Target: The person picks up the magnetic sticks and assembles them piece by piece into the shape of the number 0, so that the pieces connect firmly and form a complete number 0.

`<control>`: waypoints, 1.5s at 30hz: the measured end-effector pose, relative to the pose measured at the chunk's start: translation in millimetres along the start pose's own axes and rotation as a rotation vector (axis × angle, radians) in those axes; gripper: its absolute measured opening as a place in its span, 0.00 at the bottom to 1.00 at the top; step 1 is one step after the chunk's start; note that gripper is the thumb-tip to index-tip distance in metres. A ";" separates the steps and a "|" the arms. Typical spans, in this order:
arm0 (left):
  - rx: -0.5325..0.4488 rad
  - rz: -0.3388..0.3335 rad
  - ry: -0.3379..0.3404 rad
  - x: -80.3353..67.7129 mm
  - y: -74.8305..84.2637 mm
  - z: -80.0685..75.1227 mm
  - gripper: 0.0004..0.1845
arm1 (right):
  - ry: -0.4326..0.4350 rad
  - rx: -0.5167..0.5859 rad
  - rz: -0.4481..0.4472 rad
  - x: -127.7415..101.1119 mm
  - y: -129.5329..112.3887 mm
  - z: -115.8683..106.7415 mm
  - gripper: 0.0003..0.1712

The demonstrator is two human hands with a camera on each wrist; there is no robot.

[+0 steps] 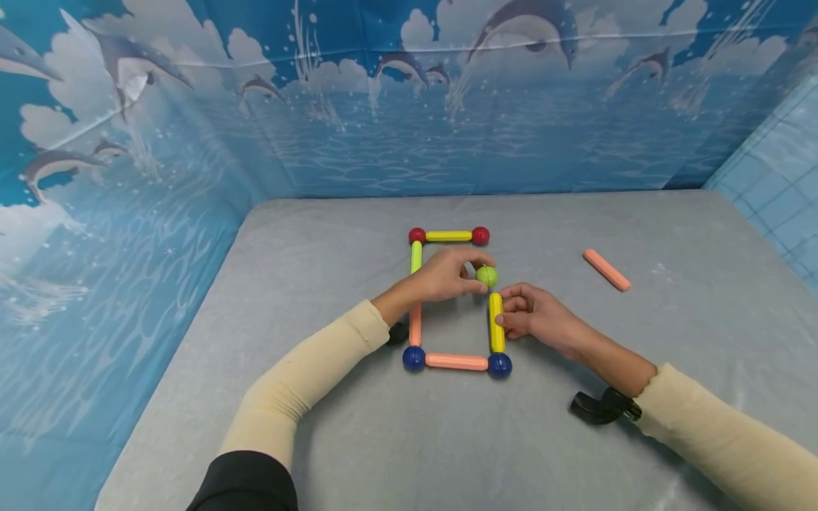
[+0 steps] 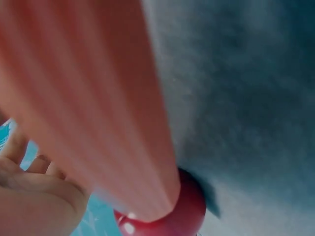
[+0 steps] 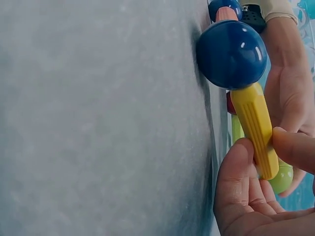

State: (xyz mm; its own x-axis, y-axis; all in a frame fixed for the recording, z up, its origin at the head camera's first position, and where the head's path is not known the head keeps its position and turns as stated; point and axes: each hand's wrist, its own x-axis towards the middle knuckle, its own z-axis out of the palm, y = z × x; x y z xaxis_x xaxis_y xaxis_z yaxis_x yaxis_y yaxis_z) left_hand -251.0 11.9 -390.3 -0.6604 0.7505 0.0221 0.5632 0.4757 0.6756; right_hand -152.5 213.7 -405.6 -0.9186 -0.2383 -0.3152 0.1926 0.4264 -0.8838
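Magnetic rods and balls form a partly built rectangle on the grey surface (image 1: 639,426). Nearest, two blue balls (image 1: 499,365) anchor a salmon rod (image 1: 456,362). The right hand (image 1: 540,317) pinches the yellow rod (image 1: 495,323), likely to steady it. The left hand (image 1: 447,277) pinches a green ball (image 1: 486,275) at that rod's far end. Beyond, red balls (image 1: 480,235) cap another yellow rod; a spare salmon rod (image 1: 606,270) lies well apart.

This looks like a staged recording booth rather than a lived-in room: a grey tabletop (image 1: 639,397) is walled along its far and left edges by a printed backdrop (image 1: 319,106) of dolphins, clouds and sea, with a pale blue tiled-pattern sheet (image 1: 776,177) at the right edge.
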 end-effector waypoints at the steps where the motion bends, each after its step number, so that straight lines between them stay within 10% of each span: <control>1: 0.004 0.001 0.000 0.1 0.4 0.6 0.24 | 0.002 0.001 -0.002 0.0 0.4 0.1 0.31; 30: 0.049 -0.008 -0.131 2.9 -2.4 -0.8 0.24 | 0.005 0.011 -0.006 1.1 -2.6 4.5 0.29; 45: 0.088 -0.176 -0.039 -34.6 -28.5 -44.7 0.24 | 0.059 -0.069 0.050 0.5 -2.0 2.6 0.24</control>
State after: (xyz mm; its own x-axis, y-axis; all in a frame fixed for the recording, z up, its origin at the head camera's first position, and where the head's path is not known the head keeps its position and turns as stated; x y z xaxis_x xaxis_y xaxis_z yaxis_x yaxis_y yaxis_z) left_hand -266.4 -48.1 -377.3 -0.7338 0.6687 -0.1203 0.4829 0.6379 0.5999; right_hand -152.5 210.4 -404.9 -0.9276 -0.1640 -0.3357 0.2166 0.4960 -0.8409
